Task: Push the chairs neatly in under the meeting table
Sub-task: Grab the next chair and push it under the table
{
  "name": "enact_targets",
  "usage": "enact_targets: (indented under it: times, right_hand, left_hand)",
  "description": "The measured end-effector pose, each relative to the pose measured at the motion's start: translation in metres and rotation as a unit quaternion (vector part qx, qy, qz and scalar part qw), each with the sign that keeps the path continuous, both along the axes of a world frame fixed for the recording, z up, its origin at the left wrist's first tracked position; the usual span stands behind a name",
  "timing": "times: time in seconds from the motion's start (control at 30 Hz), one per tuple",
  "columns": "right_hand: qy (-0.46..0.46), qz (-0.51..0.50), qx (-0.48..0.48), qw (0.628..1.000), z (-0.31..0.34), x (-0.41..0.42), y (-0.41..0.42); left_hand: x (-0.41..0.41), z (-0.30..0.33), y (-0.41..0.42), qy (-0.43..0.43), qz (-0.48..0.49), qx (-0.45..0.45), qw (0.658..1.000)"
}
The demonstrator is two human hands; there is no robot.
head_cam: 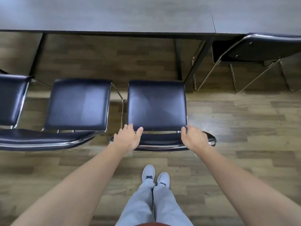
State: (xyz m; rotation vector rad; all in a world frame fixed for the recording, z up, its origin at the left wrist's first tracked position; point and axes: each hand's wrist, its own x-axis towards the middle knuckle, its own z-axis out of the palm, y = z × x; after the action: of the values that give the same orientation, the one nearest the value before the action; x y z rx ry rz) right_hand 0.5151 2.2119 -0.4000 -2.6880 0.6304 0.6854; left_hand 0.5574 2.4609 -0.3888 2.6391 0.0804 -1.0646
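Mtg table (146,15): grey top, dark edge, black legs. Mid chair (157,105): dark blue padded seat, chrome frame, pulled out, well short of table edge. 2nd chair (78,103) just left, same type, also out. 3rd (11,98) far left, cropped. Black chair (263,46) at right, tucked under.

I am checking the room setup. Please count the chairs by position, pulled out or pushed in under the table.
Chairs pulled out: 3
Chairs pushed in under the table: 1
Total: 4 chairs
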Motion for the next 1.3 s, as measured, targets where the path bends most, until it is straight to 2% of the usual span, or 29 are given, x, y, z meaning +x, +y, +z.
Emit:
enact_targets:
  times: [0.13, 0.3, 0.5, 0.63, 0.77, 0.83, 0.9, 0.93, 0.97, 1.03, 1.1, 1.3]
  right_hand:
    - [0.042, 0.03, -0.04, 0.998, -0.014, -0.012, 0.006]
    - [0.078, 0.024, -0.032, 0.996, -0.021, -0.013, -0.002]
    - [0.106, -0.024, -0.063, 0.992, -0.016, -0.013, -0.024]
    - [0.08, -0.088, -0.046, 0.992, -0.016, -0.02, -0.032]
    - [0.066, -0.182, -0.012, 0.981, -0.014, -0.023, -0.032]
    - [0.042, -0.259, 0.022, 0.965, -0.014, -0.025, -0.03]
    - [0.003, -0.366, 0.079, 0.927, -0.02, -0.025, -0.027]
    - [-0.02, -0.421, 0.111, 0.9, -0.023, -0.024, -0.026]
    - [-0.04, -0.466, 0.141, 0.873, -0.023, -0.023, -0.025]
    - [-0.052, -0.522, 0.169, 0.834, -0.027, -0.021, -0.024]
    - [-0.041, -0.544, 0.179, 0.819, -0.03, -0.017, -0.027]
    - [-0.017, -0.517, 0.137, 0.845, -0.046, -0.013, -0.032]
  left_hand:
    - [-0.018, -0.015, -0.001, -0.007, -0.076, 0.082, 0.994]
    - [-0.024, -0.014, -0.001, 0.009, -0.064, 0.125, 0.99]
    - [-0.028, -0.012, 0.009, 0.002, 0.052, 0.125, 0.991]
    - [-0.034, -0.01, 0.003, 0.004, 0.22, 0.061, 0.974]
    - [-0.037, -0.01, -0.009, -0.017, 0.403, -0.012, 0.915]
    - [-0.038, -0.018, -0.011, -0.031, 0.506, -0.076, 0.859]
    - [-0.037, -0.022, -0.013, -0.022, 0.607, -0.144, 0.781]
    - [-0.035, -0.024, -0.012, -0.013, 0.637, -0.164, 0.753]
    - [-0.032, -0.024, -0.011, -0.005, 0.651, -0.175, 0.739]
    - [-0.029, -0.023, -0.01, 0.007, 0.646, -0.183, 0.741]
    - [-0.028, -0.024, -0.008, 0.011, 0.635, -0.183, 0.75]
    - [-0.027, -0.027, -0.003, 0.003, 0.61, -0.176, 0.773]
